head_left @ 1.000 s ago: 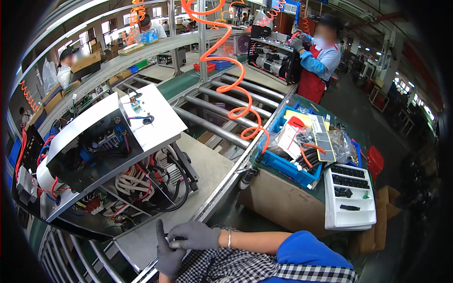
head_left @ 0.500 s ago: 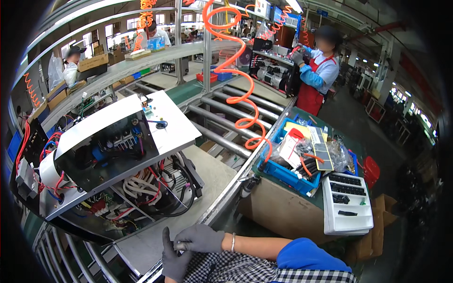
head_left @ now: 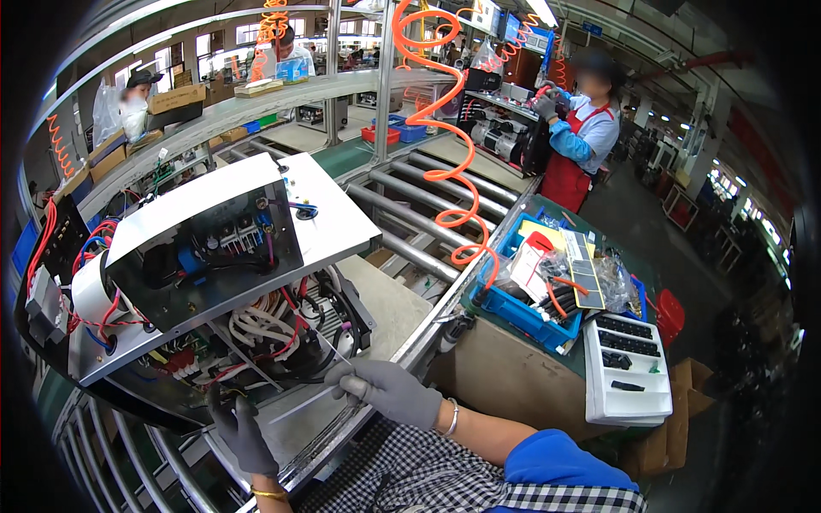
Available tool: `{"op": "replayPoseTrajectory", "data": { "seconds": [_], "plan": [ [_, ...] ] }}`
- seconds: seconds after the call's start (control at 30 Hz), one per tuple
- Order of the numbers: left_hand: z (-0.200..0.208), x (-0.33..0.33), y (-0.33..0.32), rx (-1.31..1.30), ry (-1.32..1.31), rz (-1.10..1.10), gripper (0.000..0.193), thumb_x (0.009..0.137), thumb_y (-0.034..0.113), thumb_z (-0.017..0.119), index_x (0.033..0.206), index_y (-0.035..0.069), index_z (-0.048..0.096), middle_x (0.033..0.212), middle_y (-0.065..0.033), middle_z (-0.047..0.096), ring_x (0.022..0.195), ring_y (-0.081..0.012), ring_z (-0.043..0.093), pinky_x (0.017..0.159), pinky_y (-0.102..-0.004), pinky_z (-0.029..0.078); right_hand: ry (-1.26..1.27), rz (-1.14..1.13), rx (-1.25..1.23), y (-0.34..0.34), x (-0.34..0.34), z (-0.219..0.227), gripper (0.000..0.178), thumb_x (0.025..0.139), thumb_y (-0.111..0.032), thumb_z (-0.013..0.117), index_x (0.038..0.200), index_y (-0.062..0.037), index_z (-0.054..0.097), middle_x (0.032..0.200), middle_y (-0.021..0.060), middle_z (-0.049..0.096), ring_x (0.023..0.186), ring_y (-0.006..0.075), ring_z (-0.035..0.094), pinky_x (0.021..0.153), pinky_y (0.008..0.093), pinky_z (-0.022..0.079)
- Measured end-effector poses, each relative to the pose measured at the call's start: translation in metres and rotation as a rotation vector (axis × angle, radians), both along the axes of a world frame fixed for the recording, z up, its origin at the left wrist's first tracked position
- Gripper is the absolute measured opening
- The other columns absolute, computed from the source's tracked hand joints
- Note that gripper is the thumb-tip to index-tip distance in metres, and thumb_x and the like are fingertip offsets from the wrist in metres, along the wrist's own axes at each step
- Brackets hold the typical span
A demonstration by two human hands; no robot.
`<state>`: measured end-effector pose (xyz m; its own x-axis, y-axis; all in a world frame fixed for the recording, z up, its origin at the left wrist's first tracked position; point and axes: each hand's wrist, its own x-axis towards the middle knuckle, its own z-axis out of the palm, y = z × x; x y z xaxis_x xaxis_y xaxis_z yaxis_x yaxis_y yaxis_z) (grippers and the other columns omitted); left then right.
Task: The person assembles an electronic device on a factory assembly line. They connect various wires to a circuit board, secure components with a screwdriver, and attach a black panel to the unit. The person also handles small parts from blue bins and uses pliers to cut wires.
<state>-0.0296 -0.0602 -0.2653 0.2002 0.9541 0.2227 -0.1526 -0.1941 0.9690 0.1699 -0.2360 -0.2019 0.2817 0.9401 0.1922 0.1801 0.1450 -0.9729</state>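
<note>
Apart now, the left hand (head_left: 246, 438) and the right hand (head_left: 395, 393) were together in front of the checked apron (head_left: 402, 470) half a second ago. Since then the left has gone over to the lower front edge of the white-topped machine (head_left: 192, 203), and the right has come up a little. Both wear gray gloves.

The right hand's grip is closed on a thin white strip (head_left: 304, 405), one end of which points down toward the left hand. The left grip is loose, thumb and fingers parted; I cannot tell whether it touches the machine.

That machine stands to the left on a gray board (head_left: 395, 299), its open side showing white cables (head_left: 261, 327) near the right hand. Metal rollers (head_left: 402, 232) lie behind it, and an orange coiled hose (head_left: 397, 32) hangs over them. To the right, a green tabletop (head_left: 540, 205) carries a filled blue bin (head_left: 523, 318) and a white tray (head_left: 629, 405) of black parts. Farther back stands a co-worker (head_left: 566, 175) in a red apron.
</note>
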Motion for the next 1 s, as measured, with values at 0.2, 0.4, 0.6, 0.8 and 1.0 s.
{"op": "replayPoseTrajectory", "data": {
  "seconds": [0.2, 0.4, 0.6, 0.8, 1.0],
  "plan": [
    [0.006, -0.014, 0.0, 0.046, 0.057, 0.161, 0.047, 0.096, 0.02, 0.058, 0.138, 0.001, 0.05, 0.103, -0.004, 0.063, 0.08, -0.0079, 0.056, 0.061, -0.0211, 0.041, -0.074, 0.027, -0.023, 0.004, -0.004, 0.016, 0.029, 0.103, -0.024, 0.049, 0.121, -0.0043, 0.06, 0.097, 0.0059, 0.065, 0.086, 0.0115, 0.061, 0.079, 0.0275, 0.05],
    [0.002, 0.007, 0.006, 0.234, 0.323, 0.036, 0.06, 0.095, 0.019, 0.057, 0.15, 0.006, 0.037, 0.132, -0.0209, 0.059, 0.115, -0.0291, 0.061, 0.095, -0.0373, 0.047, 0.097, -0.213, -0.025, -0.02, -0.009, 0.023, 0.025, 0.101, -0.017, 0.052, 0.118, -0.0011, 0.063, 0.095, 0.0053, 0.067, 0.083, 0.0104, 0.061, 0.074, 0.0249, 0.051],
    [-0.006, 0.009, 0.007, 0.243, 0.665, 0.119, 0.057, 0.093, 0.023, 0.059, 0.146, 0.015, 0.041, 0.091, -0.0187, 0.069, 0.076, -0.0354, 0.067, 0.067, -0.0423, 0.051, -0.015, -0.183, 0.041, -0.008, -0.016, 0.027, 0.027, 0.101, -0.018, 0.053, 0.116, 0.0029, 0.062, 0.098, 0.0103, 0.069, 0.084, 0.0126, 0.064, 0.076, 0.0258, 0.053],
    [0.0, 0.009, 0.008, 0.275, 0.687, 0.1, 0.054, 0.093, 0.02, 0.057, 0.145, 0.016, 0.041, 0.091, -0.017, 0.07, 0.077, -0.0337, 0.068, 0.07, -0.041, 0.052, -0.259, -0.202, 0.161, 0.005, -0.017, 0.045, 0.021, 0.099, -0.012, 0.052, 0.112, 0.0018, 0.063, 0.093, 0.011, 0.069, 0.082, 0.0167, 0.065, 0.075, 0.029, 0.053],
    [0.025, 0.012, 0.01, 0.466, 0.428, 0.268, 0.057, 0.093, 0.025, 0.058, 0.145, 0.016, 0.038, 0.083, -0.0171, 0.068, 0.074, -0.0383, 0.067, 0.063, -0.0458, 0.051, -0.633, -0.153, 0.339, 0.012, -0.021, 0.073, 0.012, 0.094, -0.007, 0.057, 0.102, -0.0014, 0.064, 0.088, 0.0119, 0.068, 0.079, 0.0242, 0.067, 0.072, 0.0324, 0.053]
  ]
}}
